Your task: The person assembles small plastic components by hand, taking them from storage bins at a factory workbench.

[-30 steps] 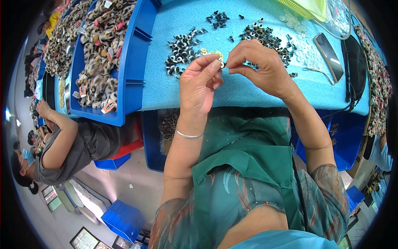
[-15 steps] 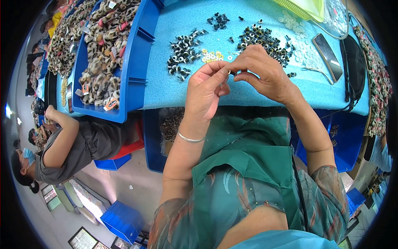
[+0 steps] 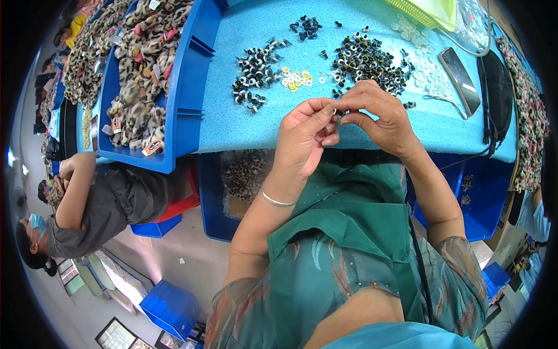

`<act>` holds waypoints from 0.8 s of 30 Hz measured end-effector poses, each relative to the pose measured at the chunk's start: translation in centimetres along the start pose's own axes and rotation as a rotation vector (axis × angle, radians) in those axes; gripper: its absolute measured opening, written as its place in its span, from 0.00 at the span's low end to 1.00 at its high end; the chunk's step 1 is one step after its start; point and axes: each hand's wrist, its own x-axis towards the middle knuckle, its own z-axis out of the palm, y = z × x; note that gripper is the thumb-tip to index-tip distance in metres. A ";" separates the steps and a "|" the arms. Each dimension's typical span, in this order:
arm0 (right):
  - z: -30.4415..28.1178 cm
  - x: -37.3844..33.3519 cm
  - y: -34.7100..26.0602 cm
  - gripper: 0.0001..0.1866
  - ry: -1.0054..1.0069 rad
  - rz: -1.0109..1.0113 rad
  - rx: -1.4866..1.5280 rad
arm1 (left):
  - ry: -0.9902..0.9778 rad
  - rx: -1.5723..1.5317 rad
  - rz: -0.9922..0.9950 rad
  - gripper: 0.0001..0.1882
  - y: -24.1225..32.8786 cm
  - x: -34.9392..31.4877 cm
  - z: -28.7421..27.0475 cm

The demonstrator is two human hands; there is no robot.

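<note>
My left hand (image 3: 305, 136) and my right hand (image 3: 381, 119) meet fingertip to fingertip just over the table's front edge. Thumb and forefinger of the left pinch a small pale ring (image 3: 335, 111). The right pinches a small black peg (image 3: 340, 114) against it; the fingers cover most of both pieces. Just beyond my hands lies a heap of black pegs (image 3: 372, 61), some with white or yellow rings. Loose white and yellow rings (image 3: 297, 80) lie left of it, beside a cluster of black pegs with white rings (image 3: 254, 72).
A blue crate (image 3: 186, 87) of spotted plush pieces (image 3: 145, 70) stands at left. On the right are clear washers (image 3: 429, 72), tweezers (image 3: 449, 100), a phone (image 3: 459, 80), a black pouch (image 3: 498, 96) and a yellow-green basket (image 3: 433, 11). A co-worker (image 3: 104, 203) sits at left.
Both hands have moved slightly right and toward me, still pinched together. The loose rings show more fully now. The co-worker's arm at left has shifted.
</note>
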 end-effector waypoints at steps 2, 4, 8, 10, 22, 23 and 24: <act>0.0 0.0 0.0 0.15 0.014 0.000 0.008 | -0.002 0.001 0.011 0.05 -0.3 0.0 0.0; -0.2 -0.2 0.2 0.15 -0.017 0.002 -0.019 | -0.007 0.002 0.017 0.05 -0.4 0.1 0.0; -0.3 -0.2 -0.2 0.15 -0.030 -0.007 -0.109 | 0.035 0.080 0.028 0.05 -0.5 -0.2 0.2; -0.2 -0.3 -0.2 0.14 0.005 -0.023 -0.104 | 0.044 0.101 0.038 0.05 -0.9 -0.5 0.3; 0.3 -0.9 0.5 0.12 0.052 -0.011 -0.138 | 0.097 0.831 0.452 0.05 -1.8 0.2 0.1; 0.3 -1.0 0.6 0.12 0.051 -0.010 -0.138 | 0.097 0.941 0.517 0.04 -1.6 0.2 0.3; 0.3 -1.0 0.7 0.12 0.056 -0.006 -0.131 | 0.094 1.051 0.581 0.03 -1.5 0.2 0.4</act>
